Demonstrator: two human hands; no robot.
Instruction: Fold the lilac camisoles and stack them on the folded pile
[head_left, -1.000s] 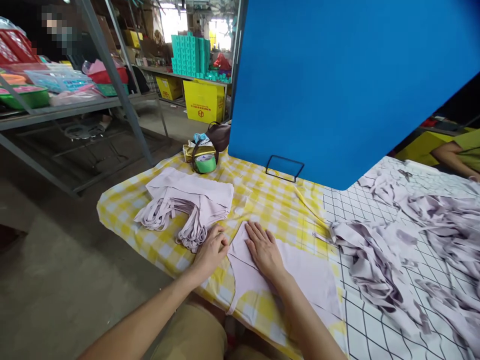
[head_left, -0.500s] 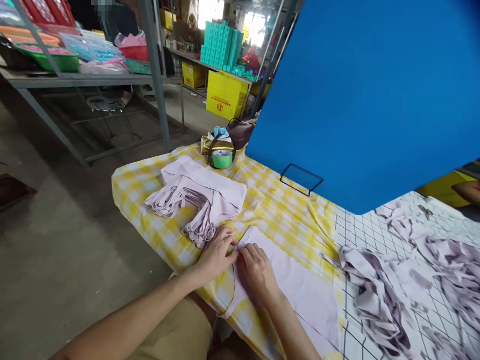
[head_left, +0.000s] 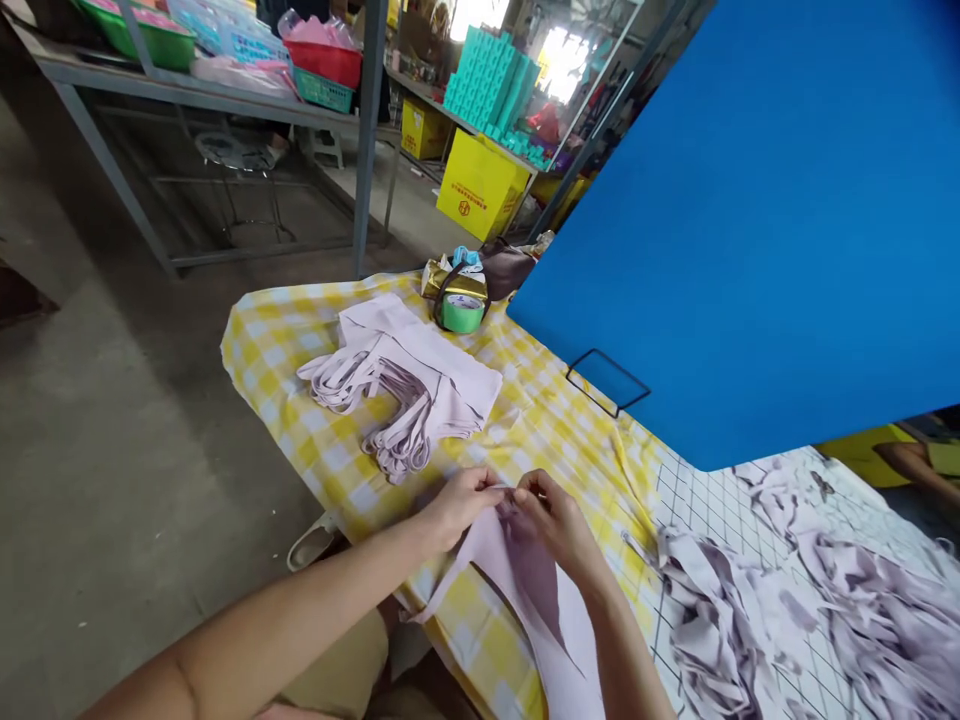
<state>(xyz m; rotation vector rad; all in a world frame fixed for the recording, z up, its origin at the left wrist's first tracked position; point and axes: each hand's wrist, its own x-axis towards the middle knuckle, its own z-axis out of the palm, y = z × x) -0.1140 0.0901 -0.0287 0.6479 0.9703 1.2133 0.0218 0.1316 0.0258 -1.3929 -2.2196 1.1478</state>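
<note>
Pale lilac fabric piece (head_left: 525, 580), limp and light, drapes from its top edge, pinched by left hand (head_left: 465, 500) and right hand (head_left: 559, 520), beside the folded stack (head_left: 420, 375).

Left hand (head_left: 461, 503): pinching pale lilac cloth (head_left: 525, 575), lower centre.
Right hand (head_left: 559, 522): pinching same edge.
Folded stack (head_left: 420, 380): centre left, apparently same cloth.

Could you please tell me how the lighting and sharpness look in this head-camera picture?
Head view: windows behind the teal boxes are blown out; the table's checked cloth is evenly lit, without hard shadows; both hands look sharp; straight shelf posts lean from wide-angle distortion.
</note>
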